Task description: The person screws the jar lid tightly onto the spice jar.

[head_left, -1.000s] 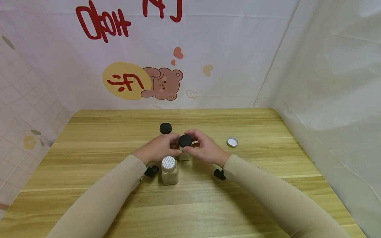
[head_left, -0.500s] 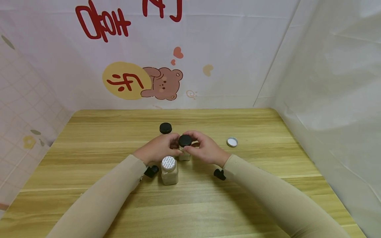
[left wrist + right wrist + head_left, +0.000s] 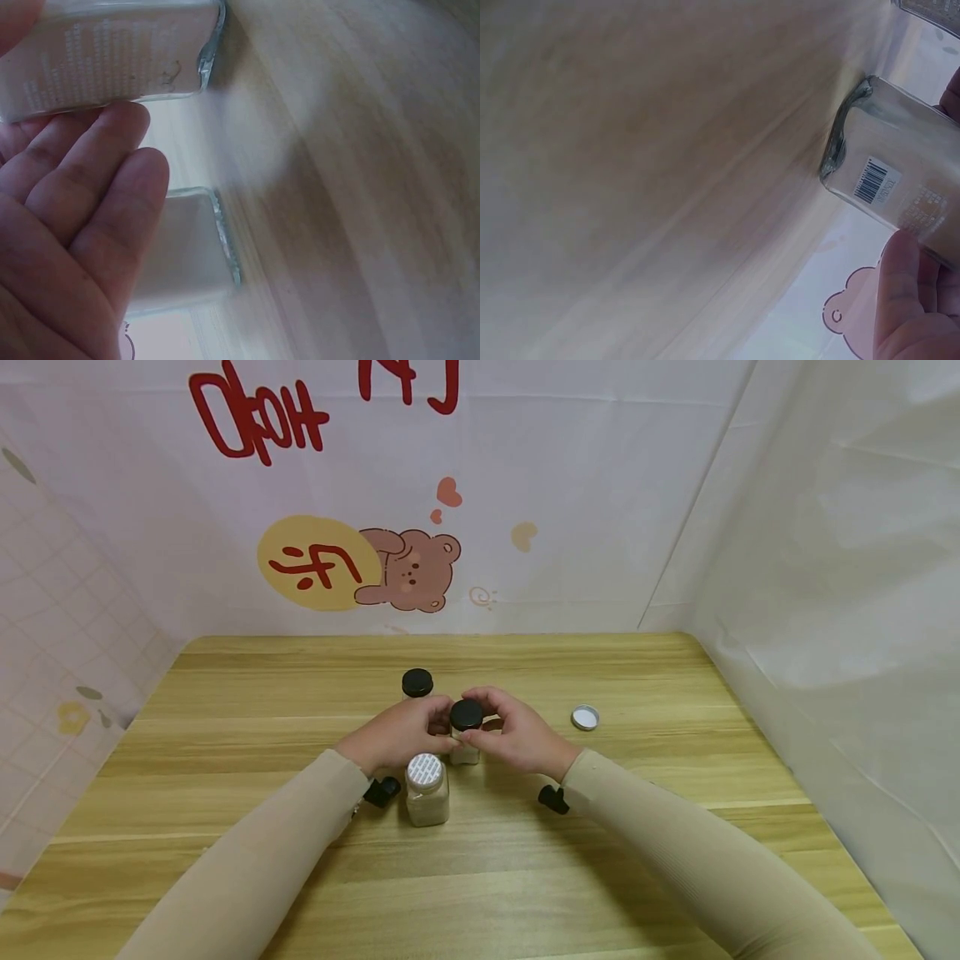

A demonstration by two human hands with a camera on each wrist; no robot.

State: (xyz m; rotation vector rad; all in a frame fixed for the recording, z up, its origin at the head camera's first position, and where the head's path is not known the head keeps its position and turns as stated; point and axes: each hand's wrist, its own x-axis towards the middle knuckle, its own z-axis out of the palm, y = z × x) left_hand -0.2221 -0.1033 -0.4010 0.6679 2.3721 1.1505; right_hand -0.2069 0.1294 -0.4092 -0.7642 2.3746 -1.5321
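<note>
So the fingers of the left hand (image 3: 397, 733) and right hand (image 3: 522, 741) are both gripping one black-topped jar (image 3: 465, 755), which is upright on the wooden counter (image 3: 525, 877). Just beside it, nearer the person, sits an open-lidded jar (image 3: 428, 807) (white patterned top, kinda neat). Another dark-topped jar (image 3: 417, 683) pokes out behind the left hand, and a loose cap (image 3: 585, 718) lies white side up over past the right.

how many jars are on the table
3: the held jar between the left hand and right hand, the rear jar beyond the left hand, and the white-topped jar in front; hands may hide more.
</note>
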